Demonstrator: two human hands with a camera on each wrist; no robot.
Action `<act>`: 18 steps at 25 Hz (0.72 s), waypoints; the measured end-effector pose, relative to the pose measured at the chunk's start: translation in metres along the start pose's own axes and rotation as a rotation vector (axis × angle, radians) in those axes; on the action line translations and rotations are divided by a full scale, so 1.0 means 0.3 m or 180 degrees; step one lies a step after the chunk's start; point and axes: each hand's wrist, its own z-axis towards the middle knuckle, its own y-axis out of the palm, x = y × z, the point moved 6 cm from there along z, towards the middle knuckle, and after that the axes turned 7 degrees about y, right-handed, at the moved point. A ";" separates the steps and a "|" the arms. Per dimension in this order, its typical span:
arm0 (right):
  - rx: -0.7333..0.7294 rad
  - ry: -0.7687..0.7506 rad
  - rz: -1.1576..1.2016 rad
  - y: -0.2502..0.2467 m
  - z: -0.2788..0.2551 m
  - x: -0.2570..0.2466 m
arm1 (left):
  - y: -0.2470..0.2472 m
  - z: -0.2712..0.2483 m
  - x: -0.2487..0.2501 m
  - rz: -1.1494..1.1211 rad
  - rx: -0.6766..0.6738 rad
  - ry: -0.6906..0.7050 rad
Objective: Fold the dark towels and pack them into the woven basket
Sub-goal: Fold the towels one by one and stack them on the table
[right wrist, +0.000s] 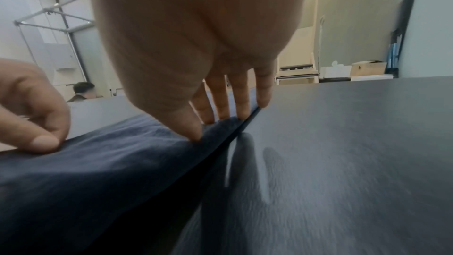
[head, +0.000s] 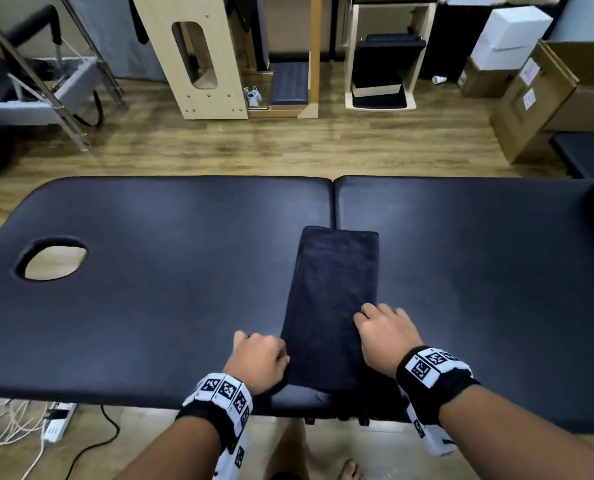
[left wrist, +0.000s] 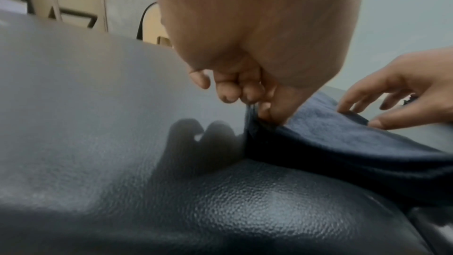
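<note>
1. A dark towel [head: 331, 306] lies folded into a long narrow strip on a black padded massage table [head: 150, 289], with its near end hanging over the table edge closest to the person.
2. The left hand [head: 259, 360] sits at the towel's left edge near that end, fingers curled, pinching the edge of the cloth between thumb and fingertips [left wrist: 266, 111].
3. The right hand [head: 385, 332] rests on the towel's right edge, a little farther up the strip. Its fingers [right wrist: 221, 104] are straight and spread, with the tips pressing down on the cloth.
4. The two hands are apart, with the width of the towel between them.
5. The table has an oval face hole [head: 55, 259] at its left end.
6. Cardboard boxes [head: 530, 98] stand on the wooden floor [head: 254, 150] beyond the table, at the right.
7. I see no basket in any view.
</note>
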 end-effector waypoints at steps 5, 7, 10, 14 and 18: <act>-0.0006 -0.0822 0.0074 0.059 -0.130 -0.076 | 0.009 -0.011 0.073 0.0074 -0.0121 0.0653; -0.0154 -0.0839 0.0172 0.069 -0.170 -0.088 | 0.019 -0.014 0.089 0.0586 -0.0243 0.0735; -0.0405 -0.0789 -0.0051 0.069 -0.194 -0.108 | 0.043 -0.027 0.097 0.1133 -0.0361 0.0714; -0.0478 -0.0820 -0.0187 0.055 -0.180 -0.132 | 0.041 -0.002 0.090 0.1297 -0.0173 0.0876; -0.0408 -0.0648 0.0280 -0.018 -0.100 -0.084 | -0.060 0.051 0.091 0.0965 -0.0131 0.0800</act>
